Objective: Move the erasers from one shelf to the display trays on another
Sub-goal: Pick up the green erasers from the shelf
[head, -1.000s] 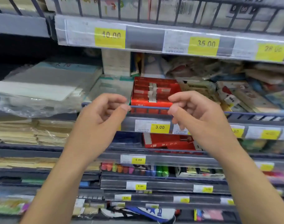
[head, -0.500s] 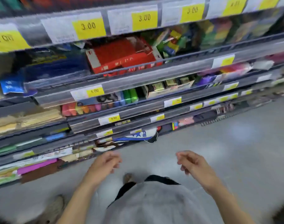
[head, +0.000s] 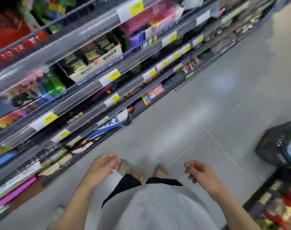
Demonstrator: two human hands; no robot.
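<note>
Yellow price tags [head: 114, 76] dot the grey shelf rails [head: 85, 35] above a pale grey tiled floor [head: 199, 105], with a red box [head: 7, 35], green packs [head: 54, 83] and a black basket [head: 274, 146].

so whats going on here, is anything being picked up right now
Nothing is being handled at this moment. A person stands in a shop aisle looking down, with the left hand and the right hand hanging in front of the body, fingers loosely curled and holding nothing. The stocked shelves with yellow price tags run along the person's left, out of touch of both hands. A black basket sits on the grey floor to the right. The picture is blurred, so no erasers can be made out.
</note>
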